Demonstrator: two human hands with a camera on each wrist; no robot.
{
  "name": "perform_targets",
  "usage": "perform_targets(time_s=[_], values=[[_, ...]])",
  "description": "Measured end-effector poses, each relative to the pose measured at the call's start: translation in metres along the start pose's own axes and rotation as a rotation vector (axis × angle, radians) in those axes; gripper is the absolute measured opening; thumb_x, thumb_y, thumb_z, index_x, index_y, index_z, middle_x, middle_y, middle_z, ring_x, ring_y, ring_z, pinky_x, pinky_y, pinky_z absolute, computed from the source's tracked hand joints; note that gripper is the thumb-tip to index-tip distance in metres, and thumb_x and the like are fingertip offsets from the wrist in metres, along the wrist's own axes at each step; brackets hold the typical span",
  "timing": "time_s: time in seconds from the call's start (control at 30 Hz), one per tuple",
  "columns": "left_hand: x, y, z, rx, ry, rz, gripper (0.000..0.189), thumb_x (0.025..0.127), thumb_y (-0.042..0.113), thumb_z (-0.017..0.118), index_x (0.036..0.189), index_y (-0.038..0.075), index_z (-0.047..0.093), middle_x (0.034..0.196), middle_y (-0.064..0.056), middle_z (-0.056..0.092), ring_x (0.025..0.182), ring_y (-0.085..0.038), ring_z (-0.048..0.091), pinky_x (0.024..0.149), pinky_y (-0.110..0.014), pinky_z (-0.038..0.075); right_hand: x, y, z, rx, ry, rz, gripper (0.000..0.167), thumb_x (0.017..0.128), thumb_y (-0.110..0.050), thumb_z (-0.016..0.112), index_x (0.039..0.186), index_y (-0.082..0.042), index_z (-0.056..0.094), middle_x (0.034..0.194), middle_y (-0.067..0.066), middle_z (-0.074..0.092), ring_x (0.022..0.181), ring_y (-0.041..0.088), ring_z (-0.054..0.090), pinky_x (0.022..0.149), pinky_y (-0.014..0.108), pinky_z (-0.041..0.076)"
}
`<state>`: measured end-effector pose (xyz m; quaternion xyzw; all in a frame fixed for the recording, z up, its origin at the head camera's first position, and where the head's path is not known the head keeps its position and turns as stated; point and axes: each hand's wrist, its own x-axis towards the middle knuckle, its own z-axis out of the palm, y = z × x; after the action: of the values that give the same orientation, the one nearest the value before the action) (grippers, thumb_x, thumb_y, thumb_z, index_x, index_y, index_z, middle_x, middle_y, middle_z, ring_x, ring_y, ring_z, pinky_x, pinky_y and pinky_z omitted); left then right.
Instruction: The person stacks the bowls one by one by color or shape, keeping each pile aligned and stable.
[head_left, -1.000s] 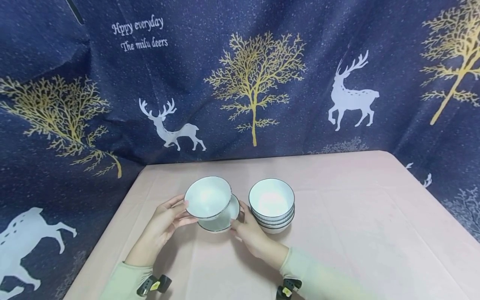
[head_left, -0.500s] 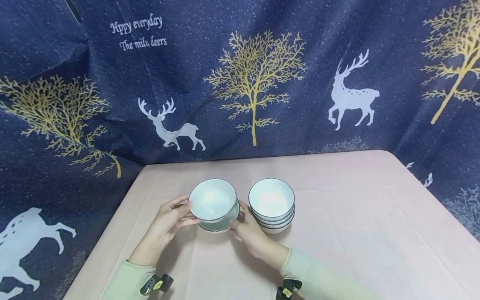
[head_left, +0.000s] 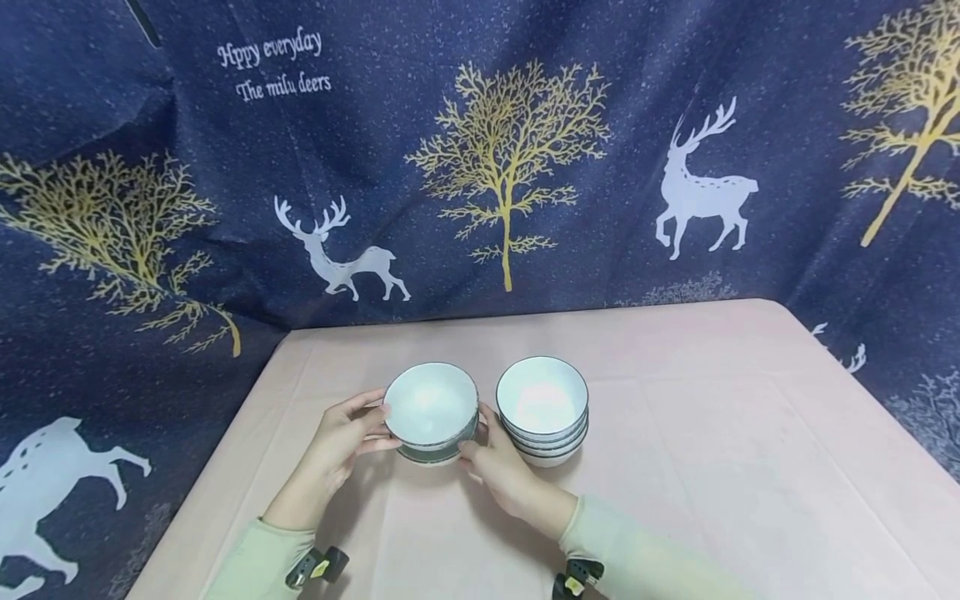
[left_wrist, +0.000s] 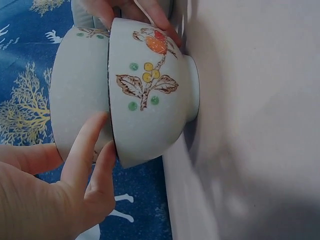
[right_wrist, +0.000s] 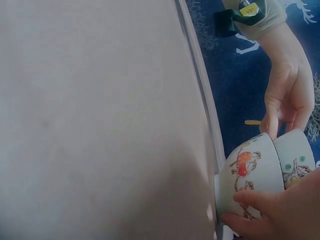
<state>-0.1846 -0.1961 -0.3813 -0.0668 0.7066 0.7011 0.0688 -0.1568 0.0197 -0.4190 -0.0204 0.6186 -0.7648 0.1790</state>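
Observation:
My left hand (head_left: 330, 450) grips a white, dark-rimmed bowl (head_left: 431, 404) by its left side, thumb at the rim. This bowl sits partly down inside a lower bowl (left_wrist: 150, 120), which has a painted fruit-and-leaf pattern and stands upright on the table. My right hand (head_left: 504, 473) holds the lower bowl at its right side, with the thumb over the near rim. In the left wrist view, left fingers (left_wrist: 87, 145) reach the lower bowl's rim. The upper bowl's foot is hidden inside the lower one.
Close to the right of my right hand stands a stack of several matching bowls (head_left: 543, 400). A pale pink cloth (head_left: 712, 450) covers the table. Behind it hangs a dark blue curtain (head_left: 600, 250) with deer and trees.
My left hand has moved the upper bowl right and down, so it now sits more squarely over the lower bowl and covers more of it. The right hand has stayed in place.

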Motion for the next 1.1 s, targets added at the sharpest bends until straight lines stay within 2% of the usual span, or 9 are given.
perform_targets(time_s=[0.4, 0.63, 0.77, 1.1], values=[[0.0008, 0.0005, 0.0013, 0.039, 0.029, 0.015, 0.042, 0.093, -0.006, 0.054, 0.134, -0.010, 0.046, 0.100, -0.019, 0.054, 0.069, -0.018, 0.064, 0.075, -0.036, 0.061, 0.0007, 0.0013, 0.0009, 0.002, 0.000, 0.008, 0.080, 0.089, 0.002, 0.045, 0.153, -0.003, -0.003, 0.152, 0.036, -0.001, 0.131, 0.049, 0.037, 0.109, 0.049, 0.040], [-0.0002, -0.0001, -0.0014, 0.070, 0.034, 0.013, 0.042, 0.091, -0.006, 0.058, 0.131, -0.012, 0.048, 0.098, -0.018, 0.055, 0.070, -0.019, 0.065, 0.074, -0.035, 0.062, -0.0003, 0.0002, 0.0020, 0.048, -0.006, 0.000, 0.081, 0.088, 0.005, 0.042, 0.153, -0.003, -0.005, 0.153, 0.036, -0.004, 0.137, 0.050, 0.023, 0.110, 0.050, 0.038], [0.0008, -0.0017, -0.0030, 0.096, 0.031, 0.012, 0.042, 0.088, -0.007, 0.059, 0.128, -0.014, 0.049, 0.097, -0.018, 0.059, 0.071, -0.019, 0.067, 0.072, -0.033, 0.062, -0.0006, -0.0007, 0.0019, 0.052, -0.004, 0.005, 0.077, 0.090, 0.005, 0.039, 0.153, -0.003, -0.006, 0.152, 0.036, -0.003, 0.138, 0.050, 0.021, 0.110, 0.050, 0.038], [0.0028, -0.0056, -0.0081, 0.125, 0.020, -0.005, 0.043, 0.089, -0.004, 0.062, 0.129, -0.014, 0.050, 0.098, -0.017, 0.059, 0.074, -0.017, 0.067, 0.074, -0.031, 0.061, -0.0013, -0.0003, 0.0024, 0.035, -0.004, 0.008, 0.076, 0.091, 0.003, 0.038, 0.153, -0.003, -0.005, 0.152, 0.035, -0.007, 0.135, 0.052, 0.026, 0.110, 0.050, 0.038]])
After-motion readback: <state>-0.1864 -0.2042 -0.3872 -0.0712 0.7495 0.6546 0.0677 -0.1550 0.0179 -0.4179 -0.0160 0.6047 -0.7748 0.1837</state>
